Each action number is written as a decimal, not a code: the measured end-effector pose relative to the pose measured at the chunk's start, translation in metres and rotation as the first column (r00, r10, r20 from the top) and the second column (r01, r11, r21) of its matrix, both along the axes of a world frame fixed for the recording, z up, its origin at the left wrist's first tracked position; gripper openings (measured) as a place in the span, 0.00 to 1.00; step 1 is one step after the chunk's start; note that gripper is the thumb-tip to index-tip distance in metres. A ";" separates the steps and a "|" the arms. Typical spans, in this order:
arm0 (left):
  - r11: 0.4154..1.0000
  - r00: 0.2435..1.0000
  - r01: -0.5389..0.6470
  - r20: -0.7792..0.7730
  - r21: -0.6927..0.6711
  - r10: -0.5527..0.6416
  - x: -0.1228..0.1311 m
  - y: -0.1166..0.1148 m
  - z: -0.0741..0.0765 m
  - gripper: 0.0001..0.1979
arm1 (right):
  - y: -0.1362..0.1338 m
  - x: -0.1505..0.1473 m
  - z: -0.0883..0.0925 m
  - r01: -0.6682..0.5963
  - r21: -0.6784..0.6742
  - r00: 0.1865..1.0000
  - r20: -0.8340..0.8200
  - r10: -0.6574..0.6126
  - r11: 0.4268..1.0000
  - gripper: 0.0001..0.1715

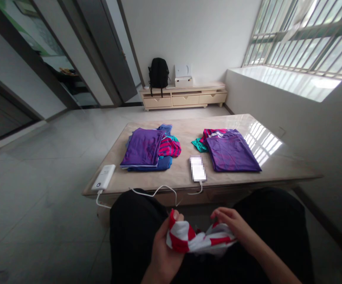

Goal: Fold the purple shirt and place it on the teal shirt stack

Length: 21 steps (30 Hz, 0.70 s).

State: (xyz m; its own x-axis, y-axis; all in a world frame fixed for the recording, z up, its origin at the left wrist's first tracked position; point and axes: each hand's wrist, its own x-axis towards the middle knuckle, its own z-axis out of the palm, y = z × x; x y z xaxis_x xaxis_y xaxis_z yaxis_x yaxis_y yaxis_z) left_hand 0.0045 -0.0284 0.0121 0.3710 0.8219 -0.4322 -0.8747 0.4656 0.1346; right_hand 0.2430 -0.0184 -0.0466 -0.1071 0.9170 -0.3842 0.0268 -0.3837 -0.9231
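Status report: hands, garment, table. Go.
Left hand and right hand both grip red-and-white garment over lap. Table ahead holds two folded piles.

- Looks like a home's living room: low marble-topped coffee table [188, 173] with folded shirts.
- Far against the white wall, pale wooden TV cabinet [184, 98] bearing a black backpack [158, 73].
- Right, barred window [303, 35]; left, dark doors [106, 47]; tiled floor [41, 189].

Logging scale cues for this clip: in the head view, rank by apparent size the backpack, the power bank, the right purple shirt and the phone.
1. Right purple shirt
2. Backpack, though it is far off, so really bigger than it looks
3. Power bank and phone: look alike, unranked
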 end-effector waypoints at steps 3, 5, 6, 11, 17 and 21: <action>0.997 0.992 -0.072 -0.103 -0.008 0.071 -0.021 0.013 0.006 0.10 | 0.003 0.033 0.041 0.138 -0.049 0.977 -0.155 -0.144 0.989 0.28; 0.996 0.989 -0.083 -0.123 0.017 0.085 -0.025 0.017 0.010 0.10 | -0.002 0.043 0.061 0.212 -0.028 0.946 -0.246 -0.212 0.977 0.26; 0.996 0.989 -0.081 -0.121 0.032 0.084 -0.024 0.017 0.012 0.09 | -0.005 0.043 0.067 0.213 0.011 0.944 -0.259 -0.202 0.977 0.25; 0.999 0.996 -0.032 -0.084 0.035 0.035 0.001 0.002 0.015 0.09 | -0.019 0.004 0.061 -0.113 0.179 0.986 -0.105 0.133 0.977 0.29; 0.993 0.973 -0.120 -0.201 -0.018 0.114 -0.013 -0.012 -0.002 0.08 | -0.035 -0.036 0.037 -0.464 0.182 0.827 0.439 0.351 0.867 0.46; 0.975 0.935 -0.204 -0.310 -0.084 0.169 -0.034 -0.007 -0.003 0.11 | -0.033 -0.030 0.038 -0.591 0.172 0.711 0.573 0.407 0.788 0.09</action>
